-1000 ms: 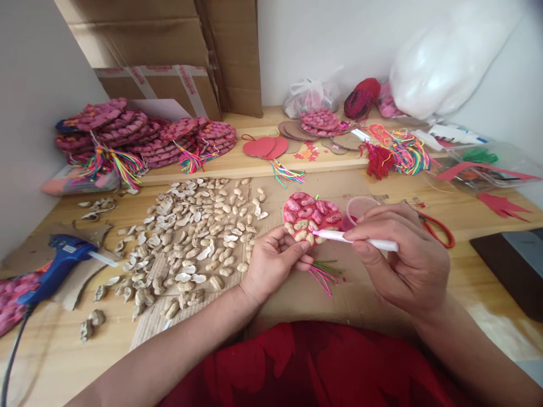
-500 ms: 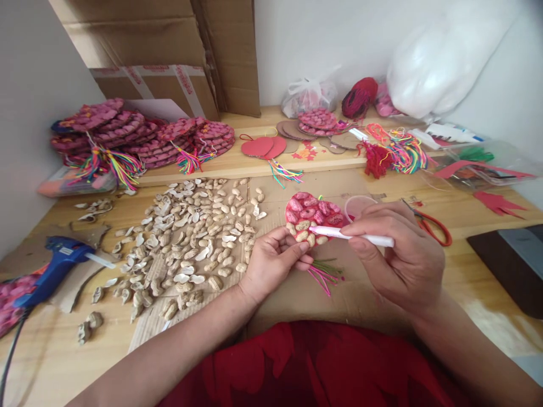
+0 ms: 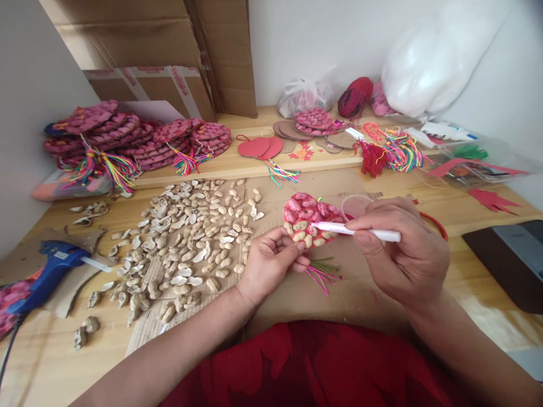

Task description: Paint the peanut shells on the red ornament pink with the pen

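Observation:
A round red disc (image 3: 302, 213) carries several peanut shells, pink in its upper part and plain tan along its lower part. My left hand (image 3: 274, 260) pinches its lower left edge between thumb and fingers. Pink and green cords (image 3: 322, 272) hang below the disc. My right hand (image 3: 405, 246) is closed around a white marker (image 3: 373, 231), whose pink tip touches or nearly touches a partly pink shell near the disc's middle. A clear round cup (image 3: 355, 204) stands behind the marker, partly hidden by my right hand.
Loose peanut shells (image 3: 186, 237) spread over cardboard left of centre. A blue glue gun (image 3: 57, 268) lies at far left. Stacked pink discs (image 3: 97, 130), red discs (image 3: 261, 147) and colourful cords (image 3: 396, 150) line the back shelf. Orange-handled scissors (image 3: 436, 224) and a dark case (image 3: 500, 260) are at right.
The shell under the marker tip now shows pink marks. My right hand and the marker have shifted slightly right, covering more of the scissors. The whole view has shifted a little.

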Demonstrator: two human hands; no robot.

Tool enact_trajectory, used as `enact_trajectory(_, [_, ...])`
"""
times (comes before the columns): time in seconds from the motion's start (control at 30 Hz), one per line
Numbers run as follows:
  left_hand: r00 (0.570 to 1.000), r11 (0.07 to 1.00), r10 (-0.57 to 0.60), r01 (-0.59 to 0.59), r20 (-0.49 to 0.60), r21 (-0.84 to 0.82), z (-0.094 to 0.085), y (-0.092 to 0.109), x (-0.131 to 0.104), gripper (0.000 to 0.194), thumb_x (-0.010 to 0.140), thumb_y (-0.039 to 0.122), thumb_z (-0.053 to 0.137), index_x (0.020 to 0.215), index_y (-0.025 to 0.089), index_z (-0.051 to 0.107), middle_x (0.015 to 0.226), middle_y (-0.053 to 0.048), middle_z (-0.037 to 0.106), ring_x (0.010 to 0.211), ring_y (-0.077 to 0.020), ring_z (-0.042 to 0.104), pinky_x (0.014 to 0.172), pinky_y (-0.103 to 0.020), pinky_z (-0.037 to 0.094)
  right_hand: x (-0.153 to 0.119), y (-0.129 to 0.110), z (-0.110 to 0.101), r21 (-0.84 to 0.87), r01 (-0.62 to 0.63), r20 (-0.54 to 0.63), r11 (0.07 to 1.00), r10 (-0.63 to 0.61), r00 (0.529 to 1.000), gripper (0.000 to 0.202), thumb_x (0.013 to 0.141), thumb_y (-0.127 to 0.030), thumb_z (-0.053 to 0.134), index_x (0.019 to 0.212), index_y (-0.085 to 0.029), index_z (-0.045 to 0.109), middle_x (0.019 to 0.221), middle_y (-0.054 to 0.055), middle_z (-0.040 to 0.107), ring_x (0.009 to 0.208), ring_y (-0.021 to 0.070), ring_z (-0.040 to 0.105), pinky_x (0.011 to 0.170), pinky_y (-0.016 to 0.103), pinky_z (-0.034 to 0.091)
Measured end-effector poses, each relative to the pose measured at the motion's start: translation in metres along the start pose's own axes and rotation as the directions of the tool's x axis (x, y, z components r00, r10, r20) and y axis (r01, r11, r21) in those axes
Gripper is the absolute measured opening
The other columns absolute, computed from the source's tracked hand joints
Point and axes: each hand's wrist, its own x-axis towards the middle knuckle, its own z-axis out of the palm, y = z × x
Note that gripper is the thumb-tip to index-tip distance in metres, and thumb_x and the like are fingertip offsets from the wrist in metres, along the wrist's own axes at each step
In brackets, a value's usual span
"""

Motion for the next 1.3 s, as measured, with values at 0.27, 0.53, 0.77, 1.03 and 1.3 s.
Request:
enact_trajectory(0.27, [0.998, 0.999, 0.031, -0.033, -0.055, -0.034, 0.0, -0.002, 0.002, 0.024, 0.077, 0.028, 0.084, 0.087, 0.013, 0.068, 0.069, 0.001, 0.07, 0.06, -0.0117, 0.072, 0.056, -0.017, 0.059, 0.004, 0.022, -0.014, -0.129, -0.185, -0.389, 0.974, 0.122, 0.913, 0.007, 0.089, -0.027, 0.064, 0.085, -0.024, 0.069, 0.076, 0.004, 0.07, 0.073, 0.0209, 0.062, 0.072, 0.041, 0.048])
enact_trajectory(0.53, [0.996, 0.999, 0.042, -0.045, -0.076, -0.031, 0.0, -0.002, 0.002, 0.023, 0.078, 0.027, 0.083, 0.087, 0.012, 0.068, 0.072, 0.001, 0.07, 0.06, -0.011, 0.072, 0.053, -0.016, 0.058, 0.004, 0.043, -0.011, -0.421, -0.183, -0.036, 0.888, 0.185, 0.982, 0.014, 0.087, -0.036, 0.066, 0.084, -0.023, 0.072, 0.079, 0.004, 0.073, 0.081, 0.0223, 0.063, 0.082, 0.041, 0.046])
enact_trajectory(0.77, [0.998, 0.998, 0.032, -0.035, -0.058, -0.052, 0.001, 0.0, 0.001, 0.024, 0.078, 0.026, 0.083, 0.091, 0.012, 0.068, 0.074, 0.0, 0.07, 0.062, -0.0118, 0.072, 0.049, -0.015, 0.055, 0.003, 0.045, -0.008, -0.456, -0.223, -0.016, 0.862, 0.242, 0.97, 0.017, 0.087, -0.039, 0.066, 0.085, -0.025, 0.074, 0.08, 0.003, 0.075, 0.083, 0.0222, 0.064, 0.083, 0.041, 0.044])
enact_trajectory(1.03, [0.998, 0.997, 0.031, -0.035, -0.057, -0.071, 0.0, -0.001, 0.002, 0.027, 0.075, 0.027, 0.085, 0.09, 0.012, 0.068, 0.074, 0.0, 0.071, 0.058, -0.011, 0.071, 0.046, -0.015, 0.054, 0.004, 0.046, -0.009, -0.439, -0.193, -0.007, 0.878, 0.211, 0.977, 0.016, 0.088, -0.038, 0.066, 0.088, -0.024, 0.074, 0.08, 0.003, 0.074, 0.081, 0.0215, 0.065, 0.082, 0.041, 0.046])
enact_trajectory(1.3, [0.999, 0.998, 0.035, -0.037, -0.035, -0.048, -0.001, -0.003, 0.002, 0.022, 0.078, 0.025, 0.081, 0.089, 0.013, 0.067, 0.069, 0.0, 0.07, 0.054, -0.0106, 0.069, 0.044, -0.015, 0.054, 0.005, 0.042, -0.022, -0.444, -0.154, -0.178, 0.883, 0.081, 0.981, 0.005, 0.087, -0.027, 0.068, 0.084, -0.023, 0.069, 0.078, 0.004, 0.073, 0.076, 0.021, 0.064, 0.079, 0.04, 0.049])
